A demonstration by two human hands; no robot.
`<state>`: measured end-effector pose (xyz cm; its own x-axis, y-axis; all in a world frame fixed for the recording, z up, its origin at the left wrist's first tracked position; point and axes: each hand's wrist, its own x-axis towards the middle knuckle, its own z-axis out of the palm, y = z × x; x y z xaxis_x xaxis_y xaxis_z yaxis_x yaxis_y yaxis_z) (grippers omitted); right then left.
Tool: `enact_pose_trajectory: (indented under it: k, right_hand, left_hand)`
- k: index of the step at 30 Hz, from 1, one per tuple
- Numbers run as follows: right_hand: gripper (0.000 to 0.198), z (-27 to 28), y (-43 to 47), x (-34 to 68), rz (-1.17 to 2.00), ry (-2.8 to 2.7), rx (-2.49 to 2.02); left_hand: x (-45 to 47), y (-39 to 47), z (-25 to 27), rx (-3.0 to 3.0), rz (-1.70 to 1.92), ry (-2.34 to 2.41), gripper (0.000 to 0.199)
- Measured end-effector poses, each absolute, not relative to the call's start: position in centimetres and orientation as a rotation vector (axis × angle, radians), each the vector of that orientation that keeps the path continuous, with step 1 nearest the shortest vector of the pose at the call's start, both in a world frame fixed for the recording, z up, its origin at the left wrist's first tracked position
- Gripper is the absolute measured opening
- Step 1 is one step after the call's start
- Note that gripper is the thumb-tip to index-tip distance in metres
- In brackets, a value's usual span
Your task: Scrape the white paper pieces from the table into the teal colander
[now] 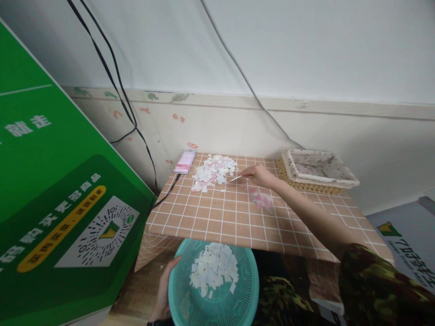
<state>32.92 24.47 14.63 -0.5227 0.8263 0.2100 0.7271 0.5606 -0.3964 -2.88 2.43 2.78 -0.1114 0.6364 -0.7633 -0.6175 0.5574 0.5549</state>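
Facing upward just below the front edge of a brown, white-gridded tablecloth (193, 219), a round teal plastic basket (224, 309) holding small white scraps (215, 265) is gripped at its left side by the left hand (166, 283), seemingly so that its mouth is set near that edge. Well apart, a thin pale stick (235, 179) is pinched in the right hand (257, 175), its tip beside a loose white-and-pink heap (215, 170), presumably for finer reach. Open room is left between heap and front edge, the back right being occupied by a rectangular cloth-lined wicker basket (314, 185).
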Motion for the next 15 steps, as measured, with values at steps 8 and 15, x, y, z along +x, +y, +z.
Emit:
enact_pose_trajectory:
  k: [8,15]
  right_hand:
    - [0.027,16.0,23.4,35.2,0.429,-2.552,-1.271]
    - [0.027,18.3,19.2,33.9,0.202,-2.512,-1.354]
  left_hand:
    - [-2.9,2.6,2.7,-0.014,1.098,1.299,0.004]
    - [-3.0,2.6,2.5,0.03,1.089,1.255,0.007]
